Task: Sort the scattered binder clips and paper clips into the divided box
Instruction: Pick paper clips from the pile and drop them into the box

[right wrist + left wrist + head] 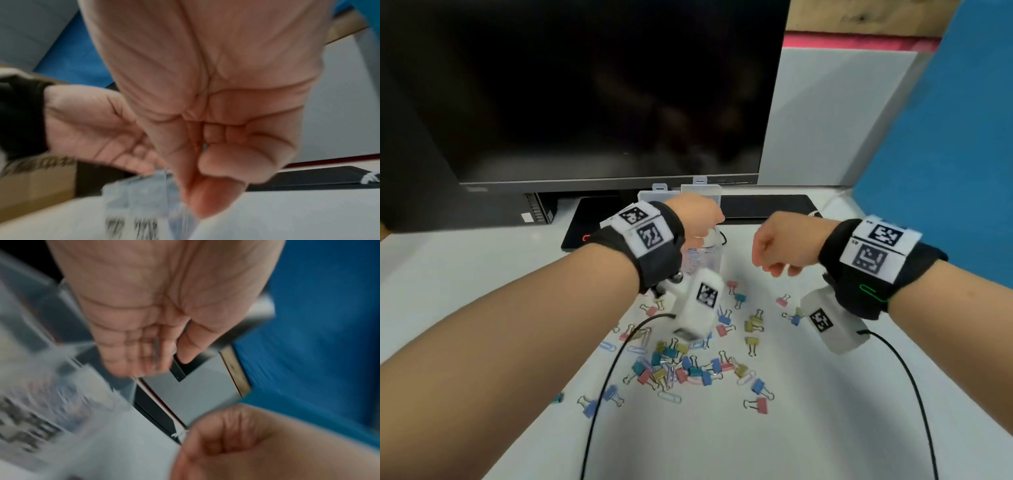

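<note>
Colourful binder clips (688,366) and pale paper clips (669,397) lie scattered on the white table (808,428). The clear divided box (703,260) stands behind them with its lid (681,193) raised. It appears blurred in the wrist views (41,386) (144,186). My left hand (697,216) (170,356) hovers over the box, fingers stretched out and thumb apart, holding nothing that I can see. My right hand (774,253) (207,162) hangs just right of the box. Its fingers are curled into a fist, with the thumb on the forefinger. No clip shows inside.
A dark monitor (602,85) fills the back, and its black base (763,205) sits behind the box. A blue partition (945,137) stands on the right. Two black cables (602,394) (914,394) trail from my wrists across the table. A green paper clip (873,293) is on my right wrist strap.
</note>
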The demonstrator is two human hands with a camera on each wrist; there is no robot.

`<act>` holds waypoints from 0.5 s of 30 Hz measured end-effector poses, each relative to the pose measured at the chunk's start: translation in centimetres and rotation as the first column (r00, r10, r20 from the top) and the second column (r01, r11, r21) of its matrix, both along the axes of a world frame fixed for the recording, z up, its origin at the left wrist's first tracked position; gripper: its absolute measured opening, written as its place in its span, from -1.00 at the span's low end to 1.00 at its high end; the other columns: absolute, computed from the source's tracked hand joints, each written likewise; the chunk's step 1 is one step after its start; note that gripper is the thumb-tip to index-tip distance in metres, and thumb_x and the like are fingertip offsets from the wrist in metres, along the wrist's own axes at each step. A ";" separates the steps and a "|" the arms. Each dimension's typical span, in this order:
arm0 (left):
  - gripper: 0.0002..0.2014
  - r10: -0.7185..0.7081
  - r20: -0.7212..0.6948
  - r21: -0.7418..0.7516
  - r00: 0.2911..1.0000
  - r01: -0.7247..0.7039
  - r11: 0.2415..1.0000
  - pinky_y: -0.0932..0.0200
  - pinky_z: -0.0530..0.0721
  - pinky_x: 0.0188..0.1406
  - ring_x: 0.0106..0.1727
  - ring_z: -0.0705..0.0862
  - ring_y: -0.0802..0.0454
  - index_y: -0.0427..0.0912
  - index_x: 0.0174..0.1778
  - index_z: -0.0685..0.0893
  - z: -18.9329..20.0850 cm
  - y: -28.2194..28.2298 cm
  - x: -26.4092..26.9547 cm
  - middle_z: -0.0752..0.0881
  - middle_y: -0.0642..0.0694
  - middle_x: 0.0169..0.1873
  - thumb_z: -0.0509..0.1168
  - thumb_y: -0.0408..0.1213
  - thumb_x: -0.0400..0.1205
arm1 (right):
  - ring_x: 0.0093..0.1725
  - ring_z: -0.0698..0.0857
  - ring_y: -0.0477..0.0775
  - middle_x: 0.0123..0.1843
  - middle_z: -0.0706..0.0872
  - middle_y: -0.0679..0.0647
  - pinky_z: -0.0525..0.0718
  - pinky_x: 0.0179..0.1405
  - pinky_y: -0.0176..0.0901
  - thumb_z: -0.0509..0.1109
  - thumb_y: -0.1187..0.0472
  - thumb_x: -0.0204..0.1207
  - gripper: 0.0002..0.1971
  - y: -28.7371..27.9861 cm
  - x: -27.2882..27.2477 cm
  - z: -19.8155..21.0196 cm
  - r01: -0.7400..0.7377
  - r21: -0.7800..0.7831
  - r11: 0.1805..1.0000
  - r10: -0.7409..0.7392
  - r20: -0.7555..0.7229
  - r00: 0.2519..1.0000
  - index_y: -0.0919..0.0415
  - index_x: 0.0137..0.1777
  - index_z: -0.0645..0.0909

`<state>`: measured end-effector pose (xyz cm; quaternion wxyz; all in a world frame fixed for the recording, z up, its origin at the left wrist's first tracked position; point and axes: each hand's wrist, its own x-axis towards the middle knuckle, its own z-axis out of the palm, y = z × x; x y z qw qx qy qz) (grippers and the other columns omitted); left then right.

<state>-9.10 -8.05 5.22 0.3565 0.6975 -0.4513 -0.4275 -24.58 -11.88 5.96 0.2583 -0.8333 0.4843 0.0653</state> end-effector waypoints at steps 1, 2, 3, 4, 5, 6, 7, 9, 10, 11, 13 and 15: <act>-0.78 -0.051 0.094 -0.058 0.994 0.056 0.997 0.11 0.69 0.01 0.01 0.62 -0.01 -0.25 0.19 0.65 -0.2 0.3 0.1 0.64 -0.10 -0.08 0.21 -0.40 0.66 | -0.29 0.67 0.00 -0.21 0.78 0.12 0.63 -0.44 -0.31 0.31 0.28 0.54 -0.84 0.5 -0.7 -0.5 -0.060 0.002 0.998 0.060 -0.055 0.997 0.24 -0.04 0.73; -0.82 -0.127 0.181 -0.113 0.975 0.149 0.982 0.17 0.70 -0.07 -0.07 0.67 0.04 -0.17 0.09 0.68 -0.2 1.1 0.0 0.67 -0.06 -0.09 0.22 -0.40 0.65 | -0.33 0.65 -0.03 -0.26 0.77 0.07 0.59 -0.47 -0.34 0.31 0.27 0.52 -0.84 1.0 -1.2 -1.0 -0.117 0.016 0.993 0.118 -0.101 0.988 0.19 -0.07 0.75; -0.84 -0.242 0.303 -0.120 0.922 0.289 0.950 0.25 0.68 -0.13 -0.13 0.69 0.10 -0.10 0.02 0.69 -0.5 2.1 0.0 0.69 0.01 -0.12 0.25 -0.38 0.64 | -0.37 0.63 -0.06 -0.32 0.75 0.01 0.57 -0.50 -0.38 0.31 0.27 0.51 -0.83 1.6 -1.8 -1.5 -0.166 0.041 0.985 0.170 -0.127 0.977 0.16 -0.08 0.75; -0.84 -0.352 0.427 -0.090 0.833 0.427 0.900 0.33 0.64 -0.13 -0.15 0.68 0.15 -0.04 0.01 0.71 -1.0 3.0 0.1 0.69 0.08 -0.13 0.27 -0.35 0.63 | -0.41 0.62 -0.09 -0.39 0.72 -0.06 0.55 -0.51 -0.43 0.31 0.27 0.50 -0.82 2.2 -2.3 -2.0 -0.208 0.064 0.976 0.215 -0.140 0.967 0.13 -0.08 0.76; -0.82 -0.440 0.540 -0.019 0.717 0.533 0.846 0.38 0.59 -0.12 -0.11 0.68 0.15 0.00 0.06 0.72 -1.7 3.6 0.1 0.70 0.11 -0.10 0.28 -0.33 0.63 | -0.43 0.62 -0.12 -0.42 0.69 -0.13 0.53 -0.50 -0.49 0.31 0.27 0.50 -0.81 2.8 -2.7 -2.5 -0.246 0.072 0.967 0.254 -0.142 0.957 0.10 -0.06 0.77; -0.76 -0.502 0.622 0.071 0.601 0.595 0.800 0.42 0.55 -0.10 -0.03 0.67 0.14 0.01 0.14 0.71 -2.5 4.1 0.3 0.71 0.11 -0.01 0.26 -0.33 0.63 | -0.43 0.62 -0.16 -0.42 0.68 -0.16 0.53 -0.43 -0.52 0.31 0.27 0.51 -0.79 3.4 -3.0 -2.9 -0.280 0.073 0.957 0.287 -0.143 0.947 0.07 -0.03 0.77; -0.69 -0.542 0.671 0.156 0.506 0.618 0.771 0.43 0.52 -0.03 0.08 0.65 0.12 0.01 0.25 0.68 -3.4 4.4 0.4 0.70 0.08 0.12 0.24 -0.36 0.64 | -0.39 0.63 -0.16 -0.36 0.68 -0.18 0.56 -0.31 -0.50 0.30 0.27 0.51 -0.75 4.0 -3.3 -3.3 -0.306 0.070 0.949 0.313 -0.146 0.938 0.03 0.03 0.77; -0.55 -0.592 0.716 0.279 0.370 0.626 0.728 0.29 0.47 0.29 0.34 0.56 0.07 0.02 0.44 0.55 -5.0 4.8 0.4 0.59 0.04 0.38 0.20 -0.40 0.63 | -0.20 0.62 -0.12 -0.19 0.65 -0.18 0.55 -0.06 -0.40 0.26 0.29 0.53 -0.64 5.0 -3.7 -3.9 -0.360 0.053 0.931 0.364 -0.174 0.915 -0.05 0.21 0.72; -0.50 -0.616 0.716 0.326 0.329 0.622 0.712 0.21 0.40 0.43 0.45 0.48 0.05 0.02 0.50 0.49 -5.6 4.9 0.4 0.52 0.04 0.46 0.18 -0.41 0.63 | -0.11 0.57 -0.12 -0.14 0.59 -0.18 0.48 0.03 -0.38 0.23 0.29 0.55 -0.60 5.4 -3.8 -4.1 -0.395 0.045 0.917 0.396 -0.195 0.897 -0.07 0.30 0.66; -0.47 -0.630 0.717 0.353 0.300 0.623 0.698 0.16 0.34 0.52 0.52 0.42 0.04 0.01 0.54 0.44 -6.1 5.0 0.3 0.46 0.04 0.52 0.16 -0.44 0.63 | -0.05 0.51 -0.14 -0.10 0.55 -0.17 0.42 0.11 -0.36 0.20 0.29 0.57 -0.56 5.9 -3.9 -4.3 -0.426 0.046 0.904 0.425 -0.213 0.880 -0.08 0.39 0.59; -0.44 -0.641 0.724 0.382 0.255 0.627 0.680 0.16 0.26 0.57 0.58 0.34 0.03 -0.02 0.57 0.40 -6.7 5.2 0.4 0.39 0.03 0.57 0.10 -0.48 0.64 | 0.00 0.45 -0.13 0.01 0.59 -0.08 0.32 0.35 -0.24 0.16 0.29 0.61 -0.52 6.5 -4.2 -4.5 -0.445 0.054 0.894 0.444 -0.248 0.861 -0.11 0.49 0.48; -0.46 -0.638 0.734 0.384 0.232 0.633 0.672 0.20 0.23 0.57 0.58 0.34 0.03 -0.06 0.57 0.40 -6.8 5.4 0.6 0.38 0.02 0.58 0.08 -0.49 0.66 | 0.14 0.55 -0.01 0.24 0.65 0.03 0.24 0.46 -0.25 0.13 0.28 0.64 -0.52 6.5 -4.5 -4.4 -0.422 0.045 0.905 0.417 -0.277 0.866 -0.10 0.52 0.44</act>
